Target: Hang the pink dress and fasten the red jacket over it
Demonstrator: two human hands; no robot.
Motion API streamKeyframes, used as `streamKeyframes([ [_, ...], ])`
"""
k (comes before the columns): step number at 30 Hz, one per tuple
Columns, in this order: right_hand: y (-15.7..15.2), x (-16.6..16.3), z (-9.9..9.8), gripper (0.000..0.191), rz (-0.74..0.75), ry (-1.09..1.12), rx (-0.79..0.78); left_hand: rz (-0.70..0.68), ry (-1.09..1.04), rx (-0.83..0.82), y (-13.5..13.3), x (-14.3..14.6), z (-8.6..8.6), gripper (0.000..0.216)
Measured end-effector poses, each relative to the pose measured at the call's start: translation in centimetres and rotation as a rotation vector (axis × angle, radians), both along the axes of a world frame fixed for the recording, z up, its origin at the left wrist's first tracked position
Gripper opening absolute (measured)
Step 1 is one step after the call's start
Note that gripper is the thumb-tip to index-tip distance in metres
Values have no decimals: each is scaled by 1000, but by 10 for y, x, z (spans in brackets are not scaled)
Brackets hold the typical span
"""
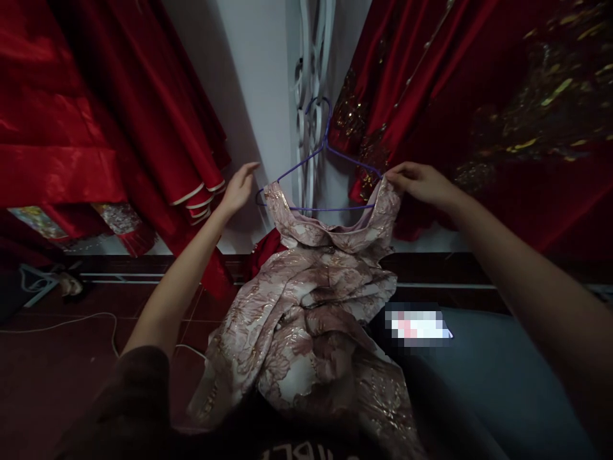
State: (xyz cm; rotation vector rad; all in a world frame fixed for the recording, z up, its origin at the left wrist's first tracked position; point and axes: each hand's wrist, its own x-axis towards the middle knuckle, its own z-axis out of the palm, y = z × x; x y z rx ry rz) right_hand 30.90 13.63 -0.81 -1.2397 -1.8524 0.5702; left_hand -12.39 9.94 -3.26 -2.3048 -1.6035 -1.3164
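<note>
A pale pink floral brocade dress [311, 306] hangs on a purple wire hanger [318, 160], whose hook catches a white ornamental fixture [311, 76] on the wall. My right hand [421, 182] pinches the dress's right shoulder at the hanger's end. My left hand [239, 188] is beside the left shoulder and the hanger's left end, fingers loosely stretched and holding nothing I can see. The skirt of the dress drapes down over my lap.
Red satin garments [96, 128] hang at left, and red embroidered sequined ones [479, 115] at right. A white cable [71, 322] runs over the dark red tiled floor. A grey-blue cushion [502, 383] with a blurred-out object lies at lower right.
</note>
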Motion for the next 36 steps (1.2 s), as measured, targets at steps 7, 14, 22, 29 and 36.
streamKeyframes([
  [7, 4, -2, -13, 11, -136, -82, 276, -27, 472, -93, -1, 37, -1, 42],
  [14, 4, -8, -18, 15, -274, -77, 273, 91, 607, -30, -11, 19, 4, 33],
  [22, -7, 19, -59, 16, -566, 0, 121, 239, 610, -208, -39, -21, -41, 22],
  [29, -57, 21, -74, 13, 56, -76, -127, -3, 756, -204, -92, 2, -61, 24],
  [36, -60, -29, -17, 22, 26, -283, 273, -387, 690, 127, -38, 137, -24, 29],
])
